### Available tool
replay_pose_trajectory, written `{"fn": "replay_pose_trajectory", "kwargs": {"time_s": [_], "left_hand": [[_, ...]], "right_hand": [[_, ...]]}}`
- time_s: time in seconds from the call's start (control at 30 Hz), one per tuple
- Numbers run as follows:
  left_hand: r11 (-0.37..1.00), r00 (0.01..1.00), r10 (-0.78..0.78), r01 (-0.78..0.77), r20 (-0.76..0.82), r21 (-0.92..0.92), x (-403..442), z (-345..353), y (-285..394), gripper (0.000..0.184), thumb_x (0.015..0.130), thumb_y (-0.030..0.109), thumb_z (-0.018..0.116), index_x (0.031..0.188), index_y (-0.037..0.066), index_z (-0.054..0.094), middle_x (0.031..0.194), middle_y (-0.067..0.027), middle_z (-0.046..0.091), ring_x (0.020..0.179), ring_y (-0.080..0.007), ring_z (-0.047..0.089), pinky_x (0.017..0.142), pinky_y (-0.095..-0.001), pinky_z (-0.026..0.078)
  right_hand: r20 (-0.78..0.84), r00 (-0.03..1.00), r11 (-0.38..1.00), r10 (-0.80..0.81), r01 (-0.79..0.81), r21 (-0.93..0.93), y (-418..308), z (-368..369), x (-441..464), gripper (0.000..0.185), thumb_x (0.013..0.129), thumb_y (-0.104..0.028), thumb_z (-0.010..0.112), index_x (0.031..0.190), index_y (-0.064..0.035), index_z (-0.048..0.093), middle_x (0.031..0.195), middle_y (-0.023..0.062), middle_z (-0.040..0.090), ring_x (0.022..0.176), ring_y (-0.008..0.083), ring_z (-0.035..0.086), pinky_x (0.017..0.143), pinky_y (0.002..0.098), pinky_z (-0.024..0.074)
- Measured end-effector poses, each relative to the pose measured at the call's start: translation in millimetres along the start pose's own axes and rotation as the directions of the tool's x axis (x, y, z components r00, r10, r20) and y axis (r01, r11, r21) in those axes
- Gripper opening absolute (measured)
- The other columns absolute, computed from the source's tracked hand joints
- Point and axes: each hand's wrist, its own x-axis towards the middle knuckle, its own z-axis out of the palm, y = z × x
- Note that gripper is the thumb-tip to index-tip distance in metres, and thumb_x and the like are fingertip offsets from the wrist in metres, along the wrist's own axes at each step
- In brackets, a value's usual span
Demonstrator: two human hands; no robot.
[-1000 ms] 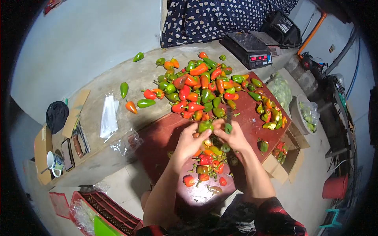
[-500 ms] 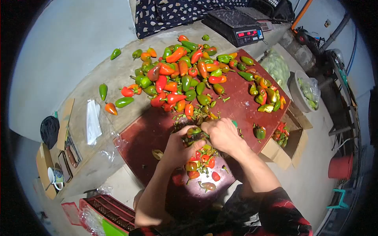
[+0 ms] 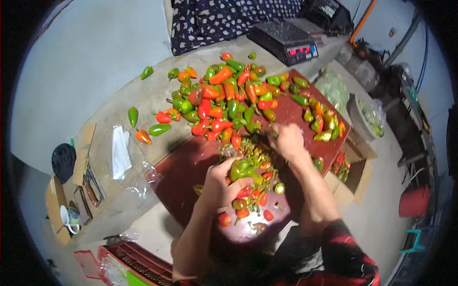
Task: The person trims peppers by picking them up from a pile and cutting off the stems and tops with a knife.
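Note:
My left hand (image 3: pixel 222 183) is wrapped round a mostly green pepper (image 3: pixel 243 169), above a scatter of pepper pieces and trimmings (image 3: pixel 260 155). Farther forward and to the right, my right hand (image 3: pixel 288 140) is closed, its fingers curled, beside the near edge of the large pile of red, orange and green peppers (image 3: pixel 219 97). Something dark shows at its fingertips, too blurred to name. Below my left hand, small red pepper pieces (image 3: pixel 242 213) lie on the dark red board (image 3: pixel 179 167).
A smaller group of peppers (image 3: pixel 327 124) lies on the board's right side. Beyond its right edge stand a cardboard box (image 3: pixel 360 176) with peppers and a round tub (image 3: pixel 360 117). A digital scale (image 3: pixel 286 45) sits at the back. A red crate (image 3: pixel 136 260) is at lower left.
My right hand has moved away from the pepper in my left hand, forward and right toward the pile. My left hand still grips a pepper, now more fully in view.

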Motion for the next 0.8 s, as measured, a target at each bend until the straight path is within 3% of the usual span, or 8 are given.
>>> {"fn": "replay_pose_trajectory", "kwargs": {"time_s": [0.17, 0.23, 0.3, 0.4, 0.53, 0.63, 0.73, 0.8], "left_hand": [[0.987, 0.994, -0.028, 0.011, -0.105, -0.158, 3.7, -1.9, -2.8, 0.038, 0.085, 0.020, 0.076, 0.112, -0.003, 0.062, 0.083, -0.0118, 0.069, 0.070, -0.0208, 0.068, 0.065, -0.0323, 0.053], [0.929, 0.985, -0.143, 0.101, -0.094, -0.356, 3.9, -1.3, -1.6, 0.037, 0.088, 0.021, 0.072, 0.114, -0.003, 0.060, 0.082, -0.0112, 0.068, 0.066, -0.0221, 0.067, 0.061, -0.0330, 0.052], [0.455, 0.943, -0.328, 0.212, 0.059, -0.865, 6.8, -2.1, -8.5, 0.037, 0.098, 0.031, 0.056, 0.115, -0.001, 0.057, 0.077, -0.0103, 0.062, 0.059, -0.0233, 0.060, 0.057, -0.0363, 0.048], [0.163, 0.943, -0.283, 0.227, 0.175, -0.960, 10.0, -8.0, -5.0, 0.047, 0.101, 0.041, 0.039, 0.114, -0.001, 0.054, 0.072, -0.0101, 0.056, 0.056, -0.0226, 0.054, 0.058, -0.0398, 0.046], [0.014, 0.946, -0.183, 0.274, 0.267, -0.962, 8.9, -9.8, -9.1, 0.050, 0.102, 0.043, 0.031, 0.109, -0.001, 0.054, 0.069, -0.0094, 0.054, 0.054, -0.0220, 0.051, 0.059, -0.0397, 0.045], [0.169, 0.924, -0.300, 0.295, 0.236, -0.940, 11.6, -5.4, -8.4, 0.049, 0.102, 0.045, 0.032, 0.116, 0.004, 0.055, 0.079, -0.0073, 0.056, 0.060, -0.0215, 0.054, 0.066, -0.0398, 0.048], [0.231, 0.855, -0.515, 0.209, 0.063, -0.950, 16.6, 18.9, -24.2, 0.040, 0.102, 0.040, 0.043, 0.118, 0.005, 0.055, 0.094, -0.0084, 0.063, 0.081, -0.0239, 0.064, 0.079, -0.0405, 0.054], [0.252, 0.843, -0.537, 0.156, -0.004, -0.955, 16.1, 27.6, -35.3, 0.037, 0.102, 0.037, 0.046, 0.120, 0.006, 0.055, 0.100, -0.0071, 0.064, 0.095, -0.0228, 0.064, 0.086, -0.0393, 0.053]], "right_hand": [[0.006, 1.000, 0.825, -0.017, 0.011, 0.565, -9.9, 22.5, -12.8, 0.022, 0.078, -0.014, 0.074, 0.073, -0.0046, 0.055, 0.059, 0.0080, 0.053, 0.055, 0.0174, 0.053, 0.057, 0.0352, 0.0449], [0.173, 0.979, 0.441, 0.109, -0.203, 0.874, -30.6, 3.4, -23.6, 0.025, 0.082, -0.012, 0.073, 0.072, -0.0076, 0.051, 0.064, -0.0029, 0.046, 0.063, 0.0074, 0.043, 0.059, 0.0275, 0.0378], [0.173, 0.984, 0.413, -0.034, -0.143, 0.900, -39.5, -3.8, -32.9, 0.022, 0.085, -0.014, 0.074, 0.079, -0.0088, 0.055, 0.070, -0.0070, 0.048, 0.068, 0.0061, 0.046, 0.064, 0.0255, 0.0395], [0.235, 0.964, 0.375, -0.127, -0.173, 0.911, -44.8, -3.9, -42.2, 0.019, 0.087, -0.015, 0.074, 0.086, -0.0079, 0.056, 0.072, -0.0062, 0.051, 0.069, 0.0056, 0.047, 0.064, 0.0249, 0.0405], [0.259, 0.954, 0.331, -0.154, -0.197, 0.923, -52.2, -4.6, -43.3, 0.020, 0.089, -0.017, 0.073, 0.091, -0.0066, 0.057, 0.075, -0.0045, 0.057, 0.068, 0.0055, 0.050, 0.063, 0.0230, 0.0410], [0.302, 0.942, 0.242, -0.144, -0.262, 0.934, -53.6, -2.7, -45.0, 0.022, 0.090, -0.017, 0.073, 0.093, -0.0061, 0.055, 0.074, -0.0052, 0.058, 0.067, 0.0058, 0.051, 0.064, 0.0225, 0.0421], [0.306, 0.926, 0.221, -0.222, -0.258, 0.941, -64.8, 0.0, -50.5, 0.079, 0.076, -0.026, 0.086, 0.138, -0.0027, 0.044, 0.112, 0.0058, 0.057, 0.092, 0.0103, 0.054, 0.076, 0.0260, 0.0455], [0.257, 0.900, 0.448, -0.351, -0.080, 0.890, -70.0, 7.2, -48.5, 0.118, 0.062, -0.034, 0.093, 0.153, -0.0030, 0.025, 0.146, 0.0205, 0.041, 0.134, 0.0296, 0.044, 0.112, 0.0403, 0.0365]]}}
